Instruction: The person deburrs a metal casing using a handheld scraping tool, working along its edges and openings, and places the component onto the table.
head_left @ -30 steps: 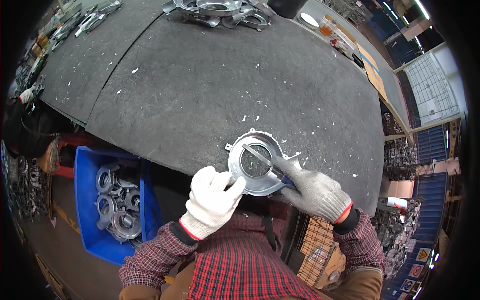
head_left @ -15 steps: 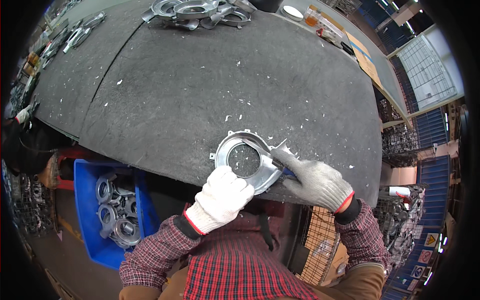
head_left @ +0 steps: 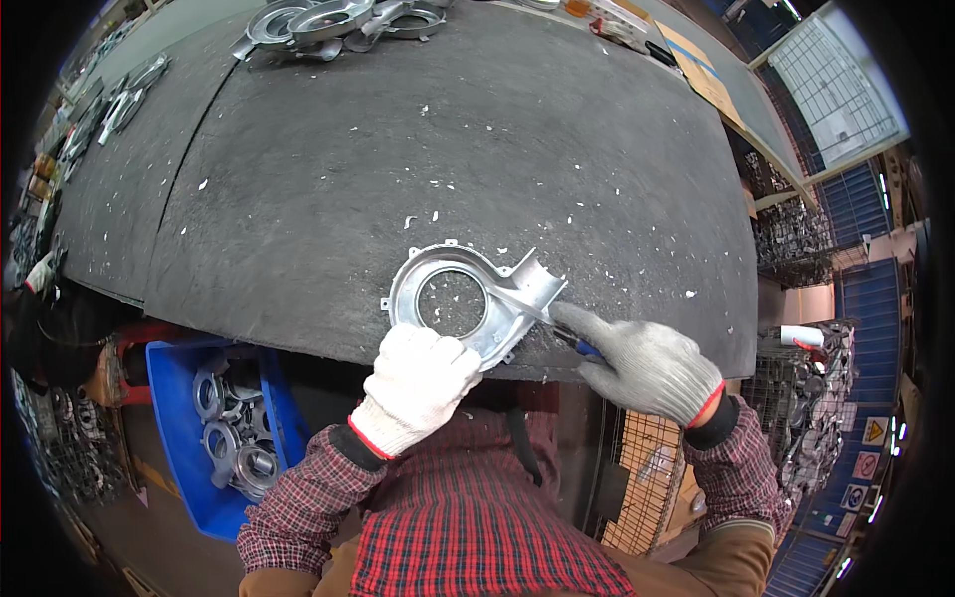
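Observation:
A silver snail-shaped metal housing (head_left: 535, 286), with a large round opening and a short spout, lies on the dark worktable near its front edge. My left hand (head_left: 423, 383), in a white knit glove, closes over the housing's near-left rim. A knife-like hand tool with a blue and black handle (head_left: 585, 348) is in my gloved right hand (head_left: 652, 368). Its thin blade reaches over the housing between the round opening and the spout. Whether the blade touches the metal I cannot tell. My left fingertips are partly hidden.
Small pale shavings are scattered over the worktable (head_left: 318, 199). More metal housings (head_left: 328, 22) are piled at the far left. A blue bin (head_left: 177, 428) of similar parts stands below the table at left. Another person's gloved hand (head_left: 42, 273) shows at the far left edge.
My right hand has drawn back from the housing's spout, which is now uncovered. My left hand keeps its hold on the rim. The whole view has shifted slightly.

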{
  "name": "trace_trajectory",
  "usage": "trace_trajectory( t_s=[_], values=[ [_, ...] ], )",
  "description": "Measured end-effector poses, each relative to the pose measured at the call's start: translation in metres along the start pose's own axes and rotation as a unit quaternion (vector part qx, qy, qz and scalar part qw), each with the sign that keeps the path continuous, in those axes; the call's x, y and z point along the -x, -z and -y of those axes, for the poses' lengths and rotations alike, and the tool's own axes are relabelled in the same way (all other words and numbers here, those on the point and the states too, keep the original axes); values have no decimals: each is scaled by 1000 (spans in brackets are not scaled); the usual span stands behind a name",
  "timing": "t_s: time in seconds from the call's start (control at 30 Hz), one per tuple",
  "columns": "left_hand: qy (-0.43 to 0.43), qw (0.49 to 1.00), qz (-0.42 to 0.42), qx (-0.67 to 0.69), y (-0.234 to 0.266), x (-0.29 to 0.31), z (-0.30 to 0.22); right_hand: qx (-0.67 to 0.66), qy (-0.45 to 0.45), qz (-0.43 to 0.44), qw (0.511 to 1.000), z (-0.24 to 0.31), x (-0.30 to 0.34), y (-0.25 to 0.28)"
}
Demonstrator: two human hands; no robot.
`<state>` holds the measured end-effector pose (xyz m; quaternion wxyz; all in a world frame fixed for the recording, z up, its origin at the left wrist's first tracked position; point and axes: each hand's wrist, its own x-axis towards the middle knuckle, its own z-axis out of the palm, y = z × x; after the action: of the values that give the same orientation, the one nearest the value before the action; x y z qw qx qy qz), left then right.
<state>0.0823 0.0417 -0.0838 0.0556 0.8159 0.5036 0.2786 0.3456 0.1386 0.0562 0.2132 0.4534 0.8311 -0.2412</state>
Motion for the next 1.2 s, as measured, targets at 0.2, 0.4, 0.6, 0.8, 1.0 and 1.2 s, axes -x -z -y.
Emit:
trace_trajectory(
  t_s=[0.2, 0.4, 0.6, 0.8, 1.0, 1.2],
  values=[
    [43, 972, -193, 126, 33, -27, 23, -228, 179, -207, 935, -5, 26, -14],
    [321, 876, -208, 295, 57, -37, 16, -231, 172, -81, 954, 17, -12, -43],
    [309, 870, -282, 262, 45, -38, 16, -236, 148, -26, 960, 41, -47, -64],
    [321, 839, -360, 251, 35, -35, 24, -641, 130, 230, 720, 42, -35, -71],
    [316, 848, -354, 238, 30, -37, 19, -906, 168, 265, 283, 43, -47, -132],
    [331, 850, -328, 246, 39, -35, 13, -869, 271, 388, -144, 60, -45, -136]
  ],
)
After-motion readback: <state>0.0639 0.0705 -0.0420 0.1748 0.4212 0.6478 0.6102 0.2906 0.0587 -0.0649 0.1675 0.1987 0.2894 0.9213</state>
